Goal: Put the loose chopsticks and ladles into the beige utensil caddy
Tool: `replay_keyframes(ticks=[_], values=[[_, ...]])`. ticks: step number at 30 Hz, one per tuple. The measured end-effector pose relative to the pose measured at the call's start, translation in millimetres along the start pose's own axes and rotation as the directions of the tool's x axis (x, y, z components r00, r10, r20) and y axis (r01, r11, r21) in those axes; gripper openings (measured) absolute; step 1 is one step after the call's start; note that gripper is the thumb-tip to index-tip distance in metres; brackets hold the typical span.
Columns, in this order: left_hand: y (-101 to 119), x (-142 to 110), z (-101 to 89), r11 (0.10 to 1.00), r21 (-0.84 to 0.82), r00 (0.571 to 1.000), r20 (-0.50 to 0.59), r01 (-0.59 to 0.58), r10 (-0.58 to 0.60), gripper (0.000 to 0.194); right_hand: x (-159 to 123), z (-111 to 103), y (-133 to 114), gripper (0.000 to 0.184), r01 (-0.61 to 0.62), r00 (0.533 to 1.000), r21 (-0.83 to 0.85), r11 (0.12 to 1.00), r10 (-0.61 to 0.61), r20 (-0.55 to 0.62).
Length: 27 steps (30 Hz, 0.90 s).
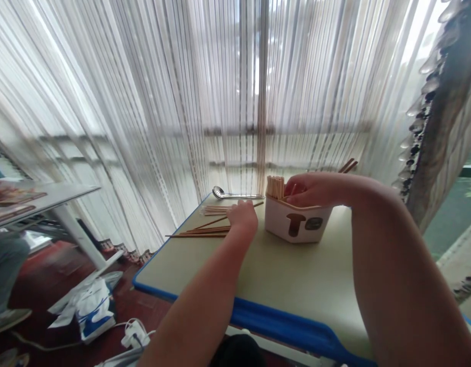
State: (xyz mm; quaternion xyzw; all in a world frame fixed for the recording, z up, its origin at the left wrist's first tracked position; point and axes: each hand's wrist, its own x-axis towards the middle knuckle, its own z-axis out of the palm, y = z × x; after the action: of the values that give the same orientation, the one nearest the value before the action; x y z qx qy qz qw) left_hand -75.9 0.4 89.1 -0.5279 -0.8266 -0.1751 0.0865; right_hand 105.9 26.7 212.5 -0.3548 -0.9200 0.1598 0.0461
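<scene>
Centrally, on a cream, blue-edged table (281, 285) read as a clock with the wearer at six, the left hand (243, 214) is at eleven. Its fingers curl narrowly over a brown chopstick (212, 223), showing on both sides; whether it is gripped or merely touched cannot be told. Loose chopsticks (205, 233) lie at ten. At one stands a white holder (276, 224) of pale sticks (276, 187); the right hand (298, 188) dips inside, bent fingers partly hidden, their hold unclear.
</scene>
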Motion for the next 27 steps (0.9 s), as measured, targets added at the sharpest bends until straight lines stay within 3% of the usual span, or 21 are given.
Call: replay_keyframes(ticks=[3, 6, 8, 11, 13, 15, 18, 23, 27], values=[[0.2, -1.0, -1.5, 0.995, -0.096, 0.985, -0.166, 0.020, -0.036, 0.028, -0.9, 0.8, -1.3, 0.018, 0.000, 1.000, -0.011, 1.000, 0.000, -0.028], [2.2, -1.2, -0.9, 0.973, -0.217, 0.936, -0.351, -0.073, -0.008, 0.024, -0.9, 1.0, -4.7, 0.017, -0.010, 0.998, -0.018, 1.000, 0.009, -0.069], [4.5, -1.7, 1.1, 0.934, -0.298, 0.872, -0.489, -0.198, 0.028, 0.022, -0.5, 1.0, -7.3, 0.018, -0.008, 0.997, 0.040, 0.999, 0.011, -0.078], [8.2, -3.6, 5.5, 0.841, -0.367, 0.741, -0.669, -0.398, 0.060, 0.020, -0.9, 1.3, -12.1, 0.022, 0.015, 0.994, 0.145, 0.989, 0.002, -0.114], [10.0, -5.4, 8.2, 0.793, -0.361, 0.664, -0.745, -0.491, 0.072, 0.019, -1.7, 1.7, -16.0, 0.025, 0.033, 0.982, 0.160, 0.987, -0.003, -0.188], [11.4, -7.3, 9.9, 0.762, -0.339, 0.614, -0.783, -0.552, 0.096, 0.018, -2.0, 2.2, -20.1, 0.027, 0.058, 0.966, 0.147, 0.987, -0.019, -0.256], [13.0, -10.4, 10.0, 0.733, -0.318, 0.583, -0.802, -0.602, 0.131, 0.017, -1.0, 3.2, -25.0, 0.028, 0.115, 0.942, 0.090, 0.989, -0.080, -0.325], [14.5, -14.2, 7.1, 0.705, -0.323, 0.574, -0.807, -0.631, 0.144, 0.018, 0.3, 3.6, -30.5, 0.025, 0.175, 0.889, -0.030, 0.984, -0.171, -0.424], [14.0, -13.3, 6.4, 0.694, -0.324, 0.580, -0.798, -0.642, 0.164, 0.020, -3.3, 0.8, -33.3, 0.023, 0.170, 0.798, -0.059, 0.984, -0.173, -0.577]])
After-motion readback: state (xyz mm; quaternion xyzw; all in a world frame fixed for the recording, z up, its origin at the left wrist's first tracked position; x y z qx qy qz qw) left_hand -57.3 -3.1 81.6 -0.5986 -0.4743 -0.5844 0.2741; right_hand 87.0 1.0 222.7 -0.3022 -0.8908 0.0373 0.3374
